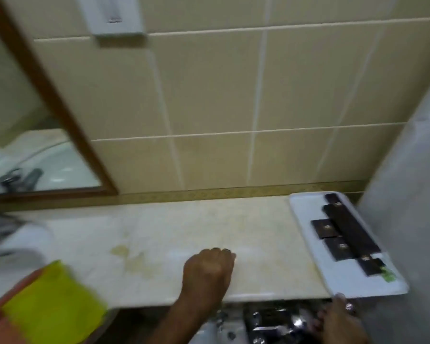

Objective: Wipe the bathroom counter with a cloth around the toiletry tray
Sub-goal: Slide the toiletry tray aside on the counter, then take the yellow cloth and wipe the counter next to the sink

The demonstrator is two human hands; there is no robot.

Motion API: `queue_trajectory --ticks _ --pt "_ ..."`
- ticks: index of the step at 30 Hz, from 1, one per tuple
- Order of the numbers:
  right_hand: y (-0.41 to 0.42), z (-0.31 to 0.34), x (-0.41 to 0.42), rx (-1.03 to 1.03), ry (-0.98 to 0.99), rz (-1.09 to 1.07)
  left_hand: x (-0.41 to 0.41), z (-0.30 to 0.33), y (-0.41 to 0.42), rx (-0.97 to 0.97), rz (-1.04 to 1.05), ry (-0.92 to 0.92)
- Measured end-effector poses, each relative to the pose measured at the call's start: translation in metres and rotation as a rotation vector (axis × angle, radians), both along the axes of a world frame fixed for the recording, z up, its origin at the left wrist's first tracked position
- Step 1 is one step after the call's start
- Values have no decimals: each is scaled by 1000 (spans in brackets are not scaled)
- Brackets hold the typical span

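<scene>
The beige marble counter point(174, 234) runs along the tiled wall and has a yellowish stain point(124, 254) on its left part. A white toiletry tray point(305, 207) with several dark packets point(343, 227) lies at the counter's right end, its near corner past the front edge. My left hand point(209, 269) rests on the middle of the counter near the front edge, fingers curled, with nothing seen in it. My right hand point(340, 319) reaches up from below and holds the tray's near edge. A yellow cloth point(52, 306) lies at the lower left over something orange, in neither hand.
A brown-framed mirror point(60, 115) hangs at the left and reflects a tap. A white basin point(23, 247) sits at the counter's left end. A grey wall point(407, 182) closes off the right side behind the tray. Shiny dark objects point(271, 324) lie below the counter edge.
</scene>
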State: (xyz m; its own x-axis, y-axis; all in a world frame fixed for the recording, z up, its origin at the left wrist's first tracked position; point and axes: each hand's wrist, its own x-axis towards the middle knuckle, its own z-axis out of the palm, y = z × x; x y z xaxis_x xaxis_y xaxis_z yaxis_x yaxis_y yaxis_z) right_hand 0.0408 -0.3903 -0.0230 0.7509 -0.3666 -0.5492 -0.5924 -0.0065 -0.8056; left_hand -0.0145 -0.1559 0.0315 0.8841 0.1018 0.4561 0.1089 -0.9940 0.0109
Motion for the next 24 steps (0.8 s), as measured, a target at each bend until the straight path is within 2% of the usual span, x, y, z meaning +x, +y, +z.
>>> queue_trajectory --ticks 3,6,10,12,15,17,18,20,22,24 --pt "52 -6 -58 -44 9 278 -100 1 46 -104 258 -56" --pt "141 9 -120 -200 -165 659 -169 6 90 -242 493 -121" --pt "260 46 -167 -334 -558 1180 -203 9 142 -828 1016 -215" --pt "308 55 -180 -426 -595 1371 -209 6 166 -1056 1217 -240" --pt "345 49 -189 -601 -539 1514 -208 -2 198 -1328 1357 -336" --pt "350 40 -193 -638 -506 1519 -207 -8 216 -1427 1320 -410" --pt "351 35 -196 -639 -507 1510 -207 -11 225 -1519 1237 -456" --pt "350 29 -197 -649 -536 1489 -207 -11 235 -1721 1003 -507" --pt "350 26 -193 -647 -582 1463 -204 -2 235 -1815 799 -483" --pt "345 27 -187 -510 -638 1392 -200 15 226 -1883 598 -442"
